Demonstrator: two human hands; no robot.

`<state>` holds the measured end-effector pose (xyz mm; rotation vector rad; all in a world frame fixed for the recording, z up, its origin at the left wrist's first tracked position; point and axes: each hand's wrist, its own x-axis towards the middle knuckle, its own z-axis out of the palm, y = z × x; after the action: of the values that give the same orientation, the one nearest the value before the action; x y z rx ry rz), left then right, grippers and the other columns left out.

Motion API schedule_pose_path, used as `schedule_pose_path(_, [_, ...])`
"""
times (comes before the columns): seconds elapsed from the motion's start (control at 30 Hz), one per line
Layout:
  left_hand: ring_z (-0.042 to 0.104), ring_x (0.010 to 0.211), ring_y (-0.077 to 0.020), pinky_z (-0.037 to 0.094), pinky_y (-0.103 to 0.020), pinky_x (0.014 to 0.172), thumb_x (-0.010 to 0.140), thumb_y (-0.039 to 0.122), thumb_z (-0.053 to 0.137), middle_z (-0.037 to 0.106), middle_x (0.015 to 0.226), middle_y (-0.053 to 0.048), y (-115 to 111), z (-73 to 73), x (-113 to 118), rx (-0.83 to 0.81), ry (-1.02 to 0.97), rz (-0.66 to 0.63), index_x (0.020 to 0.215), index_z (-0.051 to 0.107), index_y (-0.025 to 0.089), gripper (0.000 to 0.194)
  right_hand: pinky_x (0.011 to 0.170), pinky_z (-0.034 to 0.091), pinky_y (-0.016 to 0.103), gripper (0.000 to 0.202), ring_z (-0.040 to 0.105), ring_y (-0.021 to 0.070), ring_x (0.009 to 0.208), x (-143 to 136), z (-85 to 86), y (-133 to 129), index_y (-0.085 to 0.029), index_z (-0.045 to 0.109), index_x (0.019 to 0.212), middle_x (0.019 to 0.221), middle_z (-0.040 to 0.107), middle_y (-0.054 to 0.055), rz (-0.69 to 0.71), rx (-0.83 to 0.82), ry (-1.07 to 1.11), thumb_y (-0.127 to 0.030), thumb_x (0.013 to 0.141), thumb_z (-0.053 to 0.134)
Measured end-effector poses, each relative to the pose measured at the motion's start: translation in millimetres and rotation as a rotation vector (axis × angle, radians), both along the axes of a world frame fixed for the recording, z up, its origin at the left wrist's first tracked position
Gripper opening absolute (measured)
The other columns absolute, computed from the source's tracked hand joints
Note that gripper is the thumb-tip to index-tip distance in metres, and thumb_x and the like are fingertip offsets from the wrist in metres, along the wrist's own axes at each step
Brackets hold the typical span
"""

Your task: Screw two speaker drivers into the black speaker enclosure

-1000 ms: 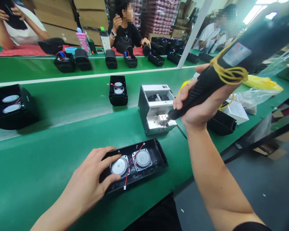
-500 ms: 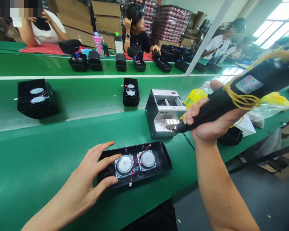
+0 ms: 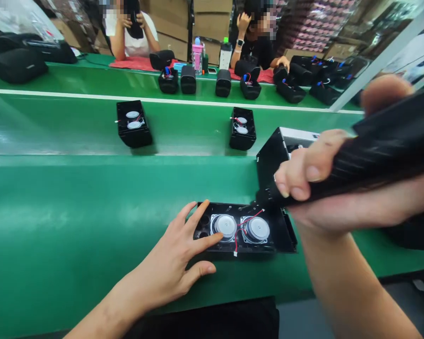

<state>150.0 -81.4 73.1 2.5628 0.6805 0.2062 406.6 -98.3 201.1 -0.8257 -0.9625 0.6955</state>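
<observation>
The case [image 3: 282,238] lay flat on the green table [image 3: 92,197], just in front of the person, with its open side up. Two round speakers sat in it side by side, the left one [image 3: 226,226] and the right one [image 3: 258,229]. So that part looked done.

Some of it did not look done. The red wires [image 3: 250,217] ran loose over the case. The near plug [image 3: 235,254] hung at the near edge, and the far plug [image 3: 263,210] lay by the far edge. They did not look joined to anything. The inside was open to see, with no lid on top. Little screws were too small to make out, so I could not tell if the speakers were held down tight. It looked only part of the way made.

The left hand [image 3: 176,252] was spread out and not gripping. Two fingers reached the far edge of the case, one fingertip was at the left speaker, and the thumb stuck out beside the case. The right hand [image 3: 346,212] was wrapped around a big black tool [image 3: 381,150]. The tool's thin end was near the far edge of the case, but it was dark and blurry, so I could not tell if it touched.

A boxy machine [image 3: 268,160] stood behind the case, partly hidden by the right hand. Farther back were two more cases with speakers in them, one on the left [image 3: 134,136] and one nearer the middle [image 3: 242,139].
</observation>
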Motion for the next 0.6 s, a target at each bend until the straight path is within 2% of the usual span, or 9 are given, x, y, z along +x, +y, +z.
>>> schedule_pose_path(0.1, [0.002, 0.165, -0.0424, 0.036, -0.074, 0.125, 0.101, 0.056, 0.058, -0.008, 0.180, -0.004, -1, -1.8, -1, -0.011, -0.032, 0.002, 0.157, 0.043, 0.045, 0.058, 0.027, 0.027, 0.030, 0.060, 0.039, 0.0151, 0.030, -33, -5.7, 13, -0.034, 0.066, 0.103, 0.047, 0.057, -0.008, 0.086, 0.030, 0.105, -0.087, 0.073, 0.068])
schedule_pose_path(0.2, [0.003, 0.165, -0.0429, 0.036, -0.074, 0.125, 0.097, 0.057, 0.066, -0.006, 0.180, -0.006, -1, -2.2, 2, -0.019, -0.067, 0.011, 0.156, 0.045, 0.044, 0.064, 0.029, 0.031, 0.029, 0.068, 0.042, 0.0143, 0.032, -49, -19.9, 24, -0.033, 0.064, 0.110, 0.051, 0.058, -0.009, 0.167, 0.002, 0.084, -0.089, 0.072, 0.067])
schedule_pose_path(0.33, [0.008, 0.164, -0.0441, 0.036, -0.072, 0.126, 0.093, 0.048, 0.075, -0.002, 0.179, -0.010, 3, -2.5, 8, -0.021, -0.105, 0.020, 0.151, 0.052, 0.039, 0.062, 0.032, 0.034, 0.030, 0.067, 0.044, 0.0152, 0.035, -54, -43.9, 35, -0.032, 0.063, 0.117, 0.056, 0.058, -0.008, 0.236, 0.001, 0.051, -0.087, 0.078, 0.064])
schedule_pose_path(0.43, [0.013, 0.164, -0.0432, 0.036, -0.070, 0.127, 0.096, 0.038, 0.073, 0.006, 0.179, -0.010, 6, -5.0, 11, -0.025, -0.144, 0.021, 0.147, 0.057, 0.037, 0.053, 0.034, 0.037, 0.029, 0.065, 0.046, 0.0144, 0.036, -56, -58.6, 39, -0.030, 0.062, 0.122, 0.059, 0.057, -0.007, 0.229, 0.021, -0.007, -0.083, 0.086, 0.057])
schedule_pose_path(0.6, [0.014, 0.164, -0.0404, 0.035, -0.065, 0.130, 0.101, 0.033, 0.064, 0.008, 0.178, -0.010, 7, -10.6, 13, -0.021, -0.194, 0.019, 0.142, 0.062, 0.033, 0.041, 0.034, 0.034, 0.027, 0.066, 0.044, 0.0132, 0.036, -60, -69.2, 42, -0.030, 0.061, 0.123, 0.059, 0.055, -0.007, 0.181, 0.030, -0.049, -0.085, 0.091, 0.043])
